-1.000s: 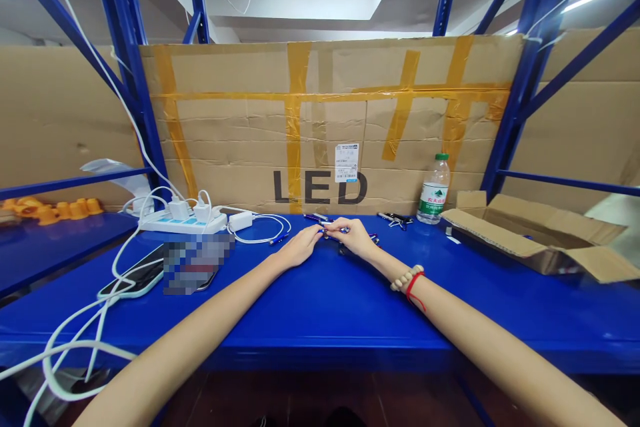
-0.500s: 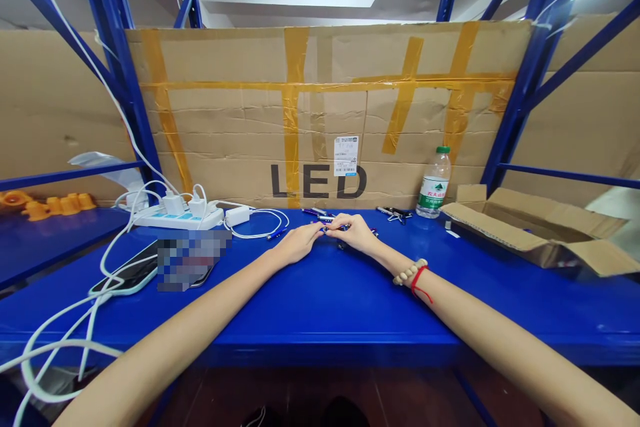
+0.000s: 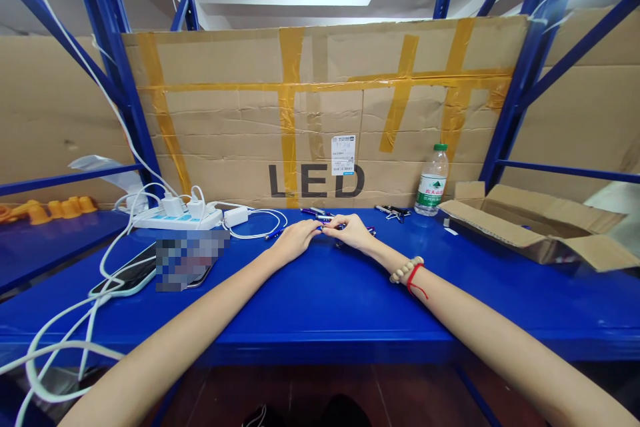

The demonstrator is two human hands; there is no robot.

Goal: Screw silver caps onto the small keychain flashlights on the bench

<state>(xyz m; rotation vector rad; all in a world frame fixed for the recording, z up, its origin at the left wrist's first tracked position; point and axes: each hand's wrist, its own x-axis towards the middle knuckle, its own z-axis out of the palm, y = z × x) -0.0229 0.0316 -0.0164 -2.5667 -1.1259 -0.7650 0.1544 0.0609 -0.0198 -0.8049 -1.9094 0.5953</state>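
Over the middle of the blue shelf [image 3: 310, 300], my two hands meet at their fingertips. My left hand [image 3: 296, 240] is closed, its fingers pressed together. My right hand [image 3: 353, 232], with a bead bracelet and red string on its wrist, pinches with thumb and forefinger. A tiny dark blue bit shows between the fingertips, too small to name. Just behind the hands lie several blue pens [image 3: 314, 212], partly covered by my fingers. Another blue pen [image 3: 273, 235] pokes out left of my left hand. Small dark parts under my right hand are mostly hidden.
On the left are a white power strip [image 3: 210, 219] with plugs and cables, and a phone [image 3: 130, 273]. Black pens and a binder clip [image 3: 395, 215], a water bottle [image 3: 431, 183] and an open cardboard box [image 3: 530, 240] stand right. A large cardboard panel [image 3: 240, 127] closes the back.
The whole view has shifted slightly. My hands stay together at nearly the same place, with the fingertips a little altered.
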